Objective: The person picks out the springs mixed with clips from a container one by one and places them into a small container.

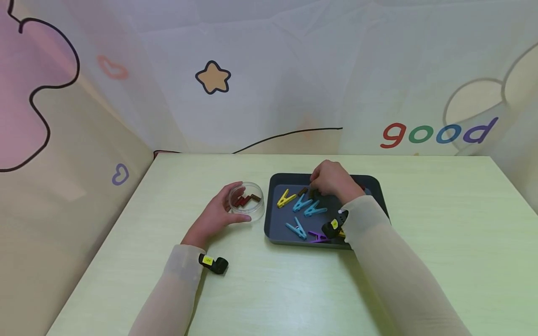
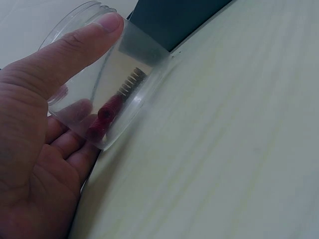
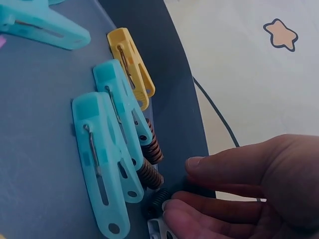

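In the head view my left hand (image 1: 216, 215) grips a clear round plastic jar (image 1: 256, 212), thumb on one side and fingers on the other. Inside the jar lie red springs (image 2: 106, 113) and a dark brown spring (image 2: 132, 82). My right hand (image 1: 333, 181) reaches down into the far side of a dark grey tray (image 1: 275, 231). In the right wrist view its thumb and fingers are apart, with a fingertip right at a dark spring (image 3: 158, 200). Brown springs (image 3: 151, 175) lie beside that one, along the blue clothespins (image 3: 102, 169).
The tray also holds a yellow clothespin (image 1: 286, 199), a blue clothespin (image 1: 297, 228) nearer the front and a purple clothespin (image 1: 318, 236) partly behind the right wrist camera. The tray stands right of the jar on a pale wooden table (image 1: 260, 289), before a printed backdrop (image 1: 294, 84).
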Demonstrator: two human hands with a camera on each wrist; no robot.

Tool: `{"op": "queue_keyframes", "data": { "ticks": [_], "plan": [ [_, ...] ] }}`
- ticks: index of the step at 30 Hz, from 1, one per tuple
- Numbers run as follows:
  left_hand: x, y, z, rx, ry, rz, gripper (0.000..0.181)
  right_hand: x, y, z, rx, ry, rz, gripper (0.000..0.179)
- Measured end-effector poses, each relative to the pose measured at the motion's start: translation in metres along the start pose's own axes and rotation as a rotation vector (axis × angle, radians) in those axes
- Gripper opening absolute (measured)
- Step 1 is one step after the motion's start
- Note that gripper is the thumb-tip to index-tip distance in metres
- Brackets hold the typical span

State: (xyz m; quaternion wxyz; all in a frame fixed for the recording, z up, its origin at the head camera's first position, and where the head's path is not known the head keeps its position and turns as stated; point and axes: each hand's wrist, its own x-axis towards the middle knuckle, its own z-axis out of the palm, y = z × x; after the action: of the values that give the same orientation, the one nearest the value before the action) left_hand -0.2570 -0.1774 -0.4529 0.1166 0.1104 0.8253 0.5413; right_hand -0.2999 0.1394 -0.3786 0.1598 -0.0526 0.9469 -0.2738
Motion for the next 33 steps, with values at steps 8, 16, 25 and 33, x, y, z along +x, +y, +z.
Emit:
{"op": "queue_keyframes", "data": {
  "ticks": [8, 16, 25, 33],
  "plan": [
    [0.001, -0.003, 0.000, 0.003, 0.010, 0.002, 0.094, -0.001, 0.002, 0.001, -0.017, -0.004, 0.002, 0.023],
    [0.001, -0.004, -0.001, 0.000, 0.009, 0.001, 0.093, 0.002, 0.004, 0.006, -0.071, -0.024, 0.006, 0.022],
    [0.002, -0.004, 0.000, 0.005, 0.012, 0.006, 0.094, 0.002, 0.004, 0.010, -0.133, 0.018, -0.031, 0.016],
    [0.001, -0.002, 0.000, 0.004, 0.015, -0.004, 0.093, -0.001, 0.003, 0.013, -0.165, 0.029, -0.048, 0.006]
  ]
}}
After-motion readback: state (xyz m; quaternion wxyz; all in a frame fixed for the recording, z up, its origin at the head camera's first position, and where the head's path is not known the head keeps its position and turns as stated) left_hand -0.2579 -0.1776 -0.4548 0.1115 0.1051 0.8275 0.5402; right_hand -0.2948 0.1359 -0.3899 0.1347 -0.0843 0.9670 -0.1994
